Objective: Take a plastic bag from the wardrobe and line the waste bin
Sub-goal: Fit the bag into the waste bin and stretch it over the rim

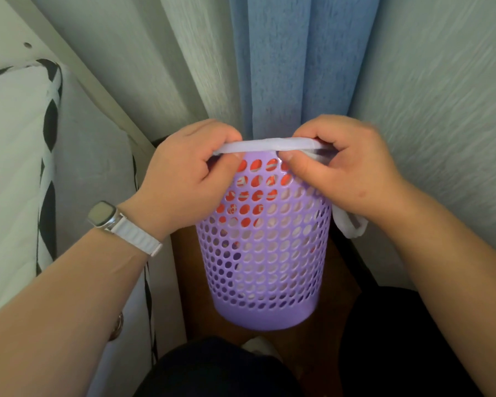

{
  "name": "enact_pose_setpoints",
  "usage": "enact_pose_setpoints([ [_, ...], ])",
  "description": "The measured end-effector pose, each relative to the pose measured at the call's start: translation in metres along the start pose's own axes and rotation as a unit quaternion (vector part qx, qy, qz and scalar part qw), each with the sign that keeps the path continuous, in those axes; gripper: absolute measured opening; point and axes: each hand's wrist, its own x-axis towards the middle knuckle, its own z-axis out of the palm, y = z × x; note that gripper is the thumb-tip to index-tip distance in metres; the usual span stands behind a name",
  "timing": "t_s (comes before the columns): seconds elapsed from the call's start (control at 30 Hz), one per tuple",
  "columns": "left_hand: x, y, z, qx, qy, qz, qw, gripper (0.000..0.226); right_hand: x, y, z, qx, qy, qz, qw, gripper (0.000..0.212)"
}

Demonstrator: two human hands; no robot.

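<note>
A purple perforated waste bin (267, 270) stands on the brown floor in the middle of the view. A white plastic bag with red print sits inside it and shows through the holes. The bag's white edge (267, 145) is folded over the bin's near rim. My left hand (184, 173) pinches that edge at the rim's left side. My right hand (347, 170) pinches it at the right side. A loop of the bag's handle (350, 226) hangs below my right hand outside the bin.
A blue curtain (295, 67) and pale curtains hang right behind the bin. A white bed frame and a black-and-white patterned pillow (20, 156) lie at the left. My dark-clothed knees (218, 371) are close below the bin.
</note>
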Motion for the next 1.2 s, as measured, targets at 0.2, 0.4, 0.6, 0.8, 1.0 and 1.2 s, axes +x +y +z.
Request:
enact_pose_setpoints([
  [0.2, 0.005, -0.001, -0.004, 0.035, -0.008, 0.034, 0.999, 0.018, -0.006, -0.004, 0.009, -0.007, 0.039, 0.032, 0.999, 0.021],
  [0.4, 0.003, 0.013, 0.000, 0.114, -0.045, 0.092, 0.988, 0.033, -0.009, -0.010, 0.017, -0.011, 0.040, 0.033, 0.999, 0.024],
  [0.6, 0.001, 0.007, 0.002, 0.066, -0.064, 0.071, 0.993, 0.018, -0.005, -0.008, 0.011, 0.003, -0.015, -0.016, 1.000, 0.021],
  [0.8, 0.001, -0.005, 0.000, 0.007, -0.022, 0.004, 1.000, 0.016, 0.003, 0.004, -0.005, -0.023, 0.001, -0.053, 0.998, 0.041],
  [1.0, 0.001, -0.006, -0.001, -0.025, -0.014, -0.007, 1.000, 0.015, -0.001, 0.005, 0.001, -0.012, -0.019, -0.008, 1.000, 0.028],
  [1.2, 0.001, -0.003, -0.004, -0.001, -0.051, 0.030, 0.998, 0.023, -0.005, 0.004, 0.009, -0.043, 0.040, -0.007, 0.998, 0.027],
])
